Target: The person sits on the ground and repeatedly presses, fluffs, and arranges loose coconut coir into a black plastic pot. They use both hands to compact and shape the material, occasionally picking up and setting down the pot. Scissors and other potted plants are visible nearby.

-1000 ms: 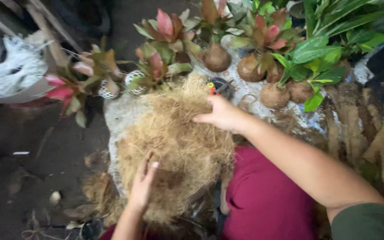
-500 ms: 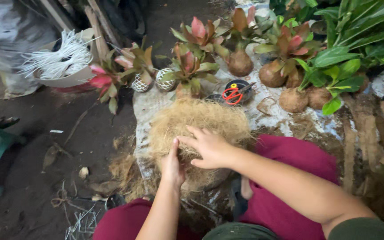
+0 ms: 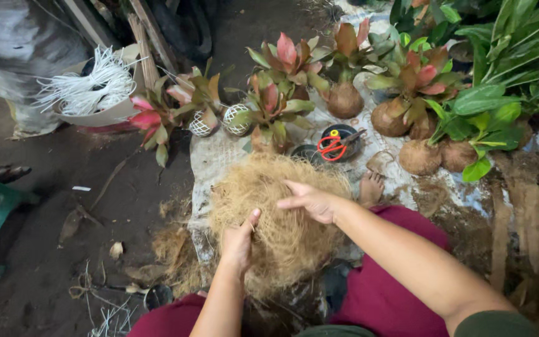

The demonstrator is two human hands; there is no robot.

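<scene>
Resting on a big tangled mound of tan coconut fibre (image 3: 282, 218), both hands work its top. The left hand (image 3: 239, 244) sits at the mound's near side, fingers curled shut into the strands with the thumb raised. The right hand (image 3: 312, 201) lies flat across the mound's far right part, fingers spread and loose, gripping nothing. The mound sits on a pale woven sack sheet (image 3: 216, 159) spread over the dirt ground, just in front of the person's maroon-clad lap (image 3: 388, 293). Beyond the mound lie red-handled scissors (image 3: 334, 145) on a dark round lid. Further beyond stand red-and-green leafed plants with fibre-wrapped root balls (image 3: 344, 100) (several in a loose row). A bare foot (image 3: 371, 187) shows just right of the mound.
</scene>
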